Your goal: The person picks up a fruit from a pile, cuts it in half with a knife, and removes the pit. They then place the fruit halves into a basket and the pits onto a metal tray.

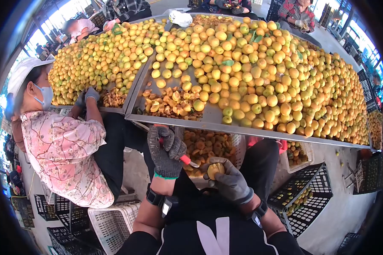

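My left hand (pixel 165 149), in a dark knitted glove, is closed around a small knife with a red handle (pixel 185 159). Its short blade (pixel 194 164) points toward my right hand (pixel 232 182). That hand wears a grey coated glove and grips an apricot (pixel 216 171) between thumb and fingers, close by the blade tip. Below both hands, a white crate (pixel 239 148) between my knees holds many orange apricot pieces (pixel 206 146). Just beyond, on the metal table, lies a pile of cut apricot pieces (pixel 172 103).
Whole apricots (pixel 259 76) are heaped across the metal table (pixel 242 130), whose raised edge runs in front of me. A person (pixel 61 140) in a pink floral shirt sits at my left. Black crates (pixel 304 197) stand at right, a white crate (pixel 110 225) at lower left.
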The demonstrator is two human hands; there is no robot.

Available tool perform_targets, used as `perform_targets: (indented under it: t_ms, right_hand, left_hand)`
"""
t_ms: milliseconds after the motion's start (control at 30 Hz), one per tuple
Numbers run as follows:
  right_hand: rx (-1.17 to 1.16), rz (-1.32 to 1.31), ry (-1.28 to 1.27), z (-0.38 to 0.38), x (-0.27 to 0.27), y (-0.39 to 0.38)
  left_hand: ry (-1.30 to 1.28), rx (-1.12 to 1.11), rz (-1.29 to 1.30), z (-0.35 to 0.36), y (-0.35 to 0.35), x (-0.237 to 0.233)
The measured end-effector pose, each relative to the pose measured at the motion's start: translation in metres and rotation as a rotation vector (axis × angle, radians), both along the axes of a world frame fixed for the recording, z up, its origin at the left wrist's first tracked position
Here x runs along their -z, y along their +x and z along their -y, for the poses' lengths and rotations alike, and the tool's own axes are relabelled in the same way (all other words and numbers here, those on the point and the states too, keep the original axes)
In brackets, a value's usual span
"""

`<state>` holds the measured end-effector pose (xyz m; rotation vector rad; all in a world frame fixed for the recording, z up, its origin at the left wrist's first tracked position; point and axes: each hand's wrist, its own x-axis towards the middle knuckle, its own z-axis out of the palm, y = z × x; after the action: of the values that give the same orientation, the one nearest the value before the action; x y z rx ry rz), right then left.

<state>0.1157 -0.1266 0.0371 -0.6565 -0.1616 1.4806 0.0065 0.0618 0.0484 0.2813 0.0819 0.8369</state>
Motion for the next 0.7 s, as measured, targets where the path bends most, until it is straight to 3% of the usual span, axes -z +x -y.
perform_targets:
  t_ms: [167, 267, 400, 467, 700]
  right_hand:
    - [-0.017, 0.323, -0.137, -0.012, -0.005, 0.005]
    - [0.126, 0.190, -0.085, -0.019, 0.015, -0.004]
    - [0.090, 0.068, -0.051, -0.020, 0.019, -0.004]
    - [-0.118, 0.351, -0.197, -0.021, 0.004, -0.003]
    - [-0.117, 0.360, -0.156, -0.019, 0.014, -0.008]
  left_hand:
    - [0.094, -0.004, -0.167, 0.010, -0.009, -0.004]
    - [0.123, 0.026, -0.159, 0.013, -0.008, 0.007]
    - [0.270, -0.015, -0.082, 0.019, 0.000, -0.009]
    - [0.275, 0.017, -0.057, 0.020, -0.001, -0.004]
    - [0.384, 0.082, -0.016, 0.023, -0.005, -0.008]
